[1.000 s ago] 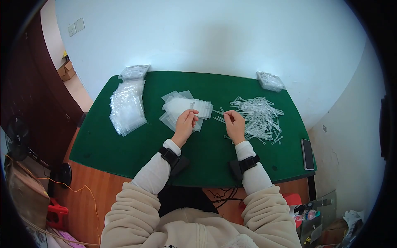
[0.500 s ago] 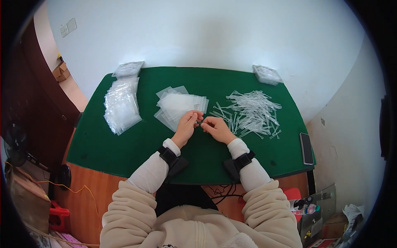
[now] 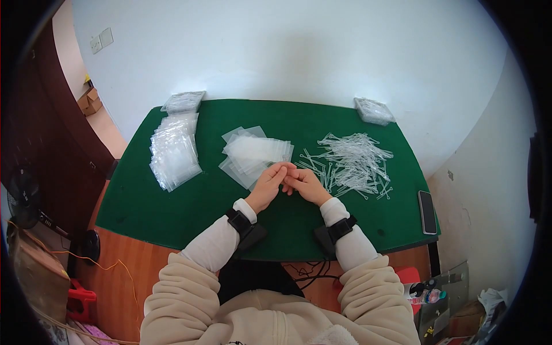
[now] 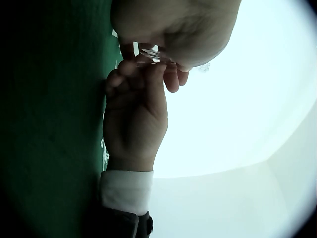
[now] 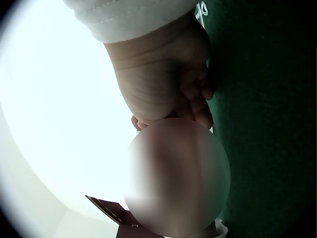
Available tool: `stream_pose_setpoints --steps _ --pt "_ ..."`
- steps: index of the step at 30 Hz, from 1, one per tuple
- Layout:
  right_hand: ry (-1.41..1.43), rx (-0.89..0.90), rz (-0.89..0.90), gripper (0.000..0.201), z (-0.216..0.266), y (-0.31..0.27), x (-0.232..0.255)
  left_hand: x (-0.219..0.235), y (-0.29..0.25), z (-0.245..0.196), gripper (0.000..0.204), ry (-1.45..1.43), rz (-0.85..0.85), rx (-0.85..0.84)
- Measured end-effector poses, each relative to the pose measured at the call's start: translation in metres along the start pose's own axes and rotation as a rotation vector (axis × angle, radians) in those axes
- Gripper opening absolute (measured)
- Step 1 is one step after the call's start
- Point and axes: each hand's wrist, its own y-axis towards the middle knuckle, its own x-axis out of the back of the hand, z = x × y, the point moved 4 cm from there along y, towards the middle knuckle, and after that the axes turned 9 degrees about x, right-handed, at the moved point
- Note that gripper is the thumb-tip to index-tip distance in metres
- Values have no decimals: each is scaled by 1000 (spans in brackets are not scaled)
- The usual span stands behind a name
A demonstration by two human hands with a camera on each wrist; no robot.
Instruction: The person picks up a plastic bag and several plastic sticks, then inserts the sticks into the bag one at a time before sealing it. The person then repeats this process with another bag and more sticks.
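Note:
Both hands meet at the near right edge of a fanned stack of translucent bags (image 3: 250, 150). Thin clear plastic sticks (image 4: 151, 54) show between their fingertips in the left wrist view. The left hand (image 3: 268, 187) (image 4: 176, 29) pinches them from one side, while the thumb and fingers of the right hand (image 3: 308, 185) (image 4: 134, 119) (image 5: 153, 74) pinch from the other. How many sticks are held cannot be told. Right of the hands lies a loose pile of clear looped sticks (image 3: 359, 161). In the right wrist view the fingertips are mostly hidden.
Filled clear bags (image 3: 175, 152) overlap along the left of the green table (image 3: 155, 213), with a bundle (image 3: 184, 102) behind them. Another bundle (image 3: 374, 111) is at the back right. A phone (image 3: 427, 213) lies by the right edge.
The right hand has moved left from the stick pile to the left hand. Both hands are now closer together, their fingertips meeting. The head view has shifted slightly.

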Motion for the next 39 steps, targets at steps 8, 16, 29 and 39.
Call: stream_pose_setpoints --steps 8,16,29,39 --pt "-56 17 18 22 -4 -2 0 4 4 4 27 21 -32 -33" --pt "-180 272 -456 9 17 -2 15 11 2 11 24 139 -156 51" --pt "-68 262 -458 5 17 -4 17 2 0 17 24 101 69 272" --pt "16 268 -478 3 25 -7 10 -8 -5 9 22 221 119 242"
